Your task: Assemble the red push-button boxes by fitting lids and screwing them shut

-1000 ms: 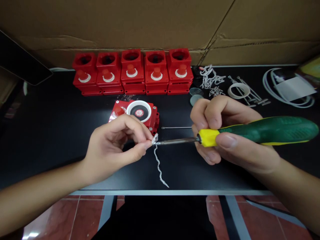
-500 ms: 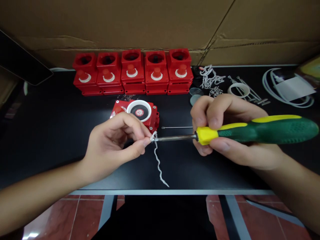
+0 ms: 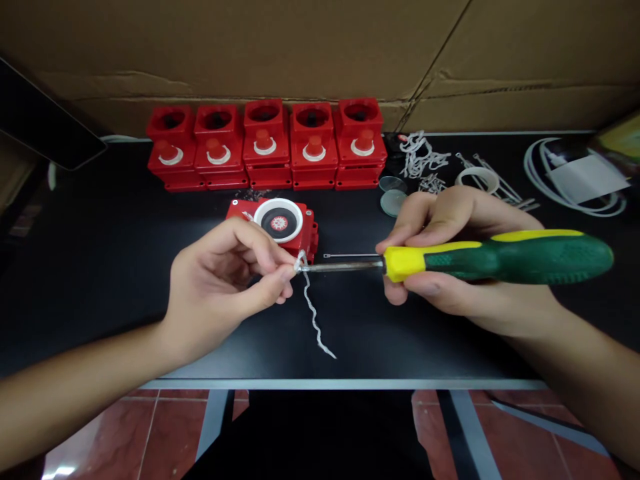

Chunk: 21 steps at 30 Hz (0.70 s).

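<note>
Between the fingers of my right hand (image 3: 450, 267) lies a green and yellow screwdriver (image 3: 530, 257), its shaft pointing left. My left hand (image 3: 230, 280) is closed in a pinch at the screwdriver's tip. A white string (image 3: 313, 313) is looped around the tip there, and its loose end hangs down toward the table's front edge. Whatever small part may be inside the pinch is hidden by the fingertips. Just behind my left hand a red housing (image 3: 305, 243) lies on the table, with a white ring (image 3: 299, 212) around a black disc. My left fingers cover part of it.
Several red housings (image 3: 265, 137) stand in a row at the back. To their right are clear discs (image 3: 393, 202), a bundle of white strings (image 3: 423, 157), small screws (image 3: 433, 183), a tape roll (image 3: 463, 175) and a coiled white cable (image 3: 537, 180). A thin metal rod (image 3: 350, 255) lies behind the screwdriver.
Both hands have shifted slightly left and up, carrying the screwdriver and string along. The screwdriver tip stays at the left fingertips. The right fingers have changed position a little around the handle.
</note>
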{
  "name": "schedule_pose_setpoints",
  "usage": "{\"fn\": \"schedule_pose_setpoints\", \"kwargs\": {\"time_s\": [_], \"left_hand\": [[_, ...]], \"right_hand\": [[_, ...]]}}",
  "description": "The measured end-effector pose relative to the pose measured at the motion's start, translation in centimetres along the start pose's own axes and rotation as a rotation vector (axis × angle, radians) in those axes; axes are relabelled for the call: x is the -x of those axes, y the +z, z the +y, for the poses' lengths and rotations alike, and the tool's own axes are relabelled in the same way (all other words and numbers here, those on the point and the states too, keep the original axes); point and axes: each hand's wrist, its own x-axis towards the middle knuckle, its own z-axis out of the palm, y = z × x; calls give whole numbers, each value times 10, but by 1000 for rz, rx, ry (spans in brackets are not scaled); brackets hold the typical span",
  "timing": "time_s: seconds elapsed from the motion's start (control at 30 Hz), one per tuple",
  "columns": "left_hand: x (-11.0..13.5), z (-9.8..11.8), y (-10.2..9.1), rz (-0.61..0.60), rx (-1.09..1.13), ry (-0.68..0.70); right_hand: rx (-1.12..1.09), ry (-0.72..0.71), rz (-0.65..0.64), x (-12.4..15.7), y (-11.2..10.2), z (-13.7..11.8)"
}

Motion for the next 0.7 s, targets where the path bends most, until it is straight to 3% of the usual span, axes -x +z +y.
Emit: {"fn": "schedule_pose_setpoints", "kwargs": {"time_s": [0.17, 0.37, 0.57, 0.7], "left_hand": [[0, 0, 0, -1, 11, -4], [-1, 1, -1, 16, -21, 17], [4, -3, -2, 5, -28, 64], [9, -7, -3, -24, -35, 140]], "right_hand": [[-52, 3, 7, 2, 2, 5], [-34, -33, -100, -3, -5, 5], [-1, -2, 5, 0, 3, 2], [-151, 71, 34, 3, 13, -1]]}}
